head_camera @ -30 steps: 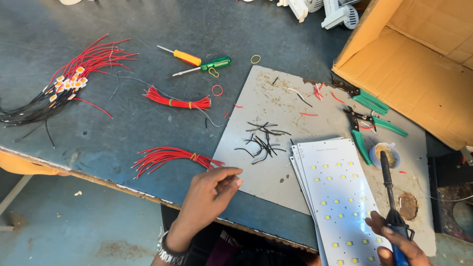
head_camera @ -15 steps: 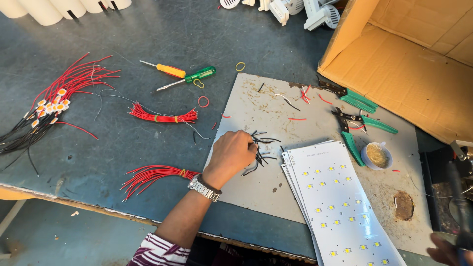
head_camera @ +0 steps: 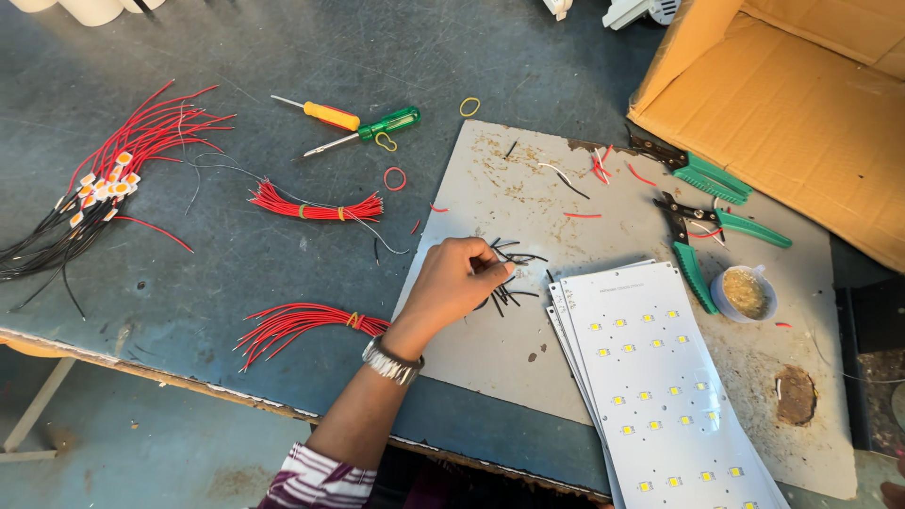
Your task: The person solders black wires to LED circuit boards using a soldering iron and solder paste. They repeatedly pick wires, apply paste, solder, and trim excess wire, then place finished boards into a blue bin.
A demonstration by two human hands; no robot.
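Left hand down on the black wire pile, pinching now.

Head view: my left hand point(head_camera: 455, 285) sits mid-frame, fingers pressed together on the short black wires point(head_camera: 509, 273), which lie just right of the knuckles on the grey board point(head_camera: 490, 363), strands mostly running left to right. The LED panel stack point(head_camera: 660, 377) crowds the lower right edge; open board lies above. Right hand is out of view, so left is nearer. Red wire bundle point(head_camera: 302, 320) waits lower left.

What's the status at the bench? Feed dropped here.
Left hand pinching short black wire pieces on grey board. Right hand out of view. White LED panels beside pile, not blocking.
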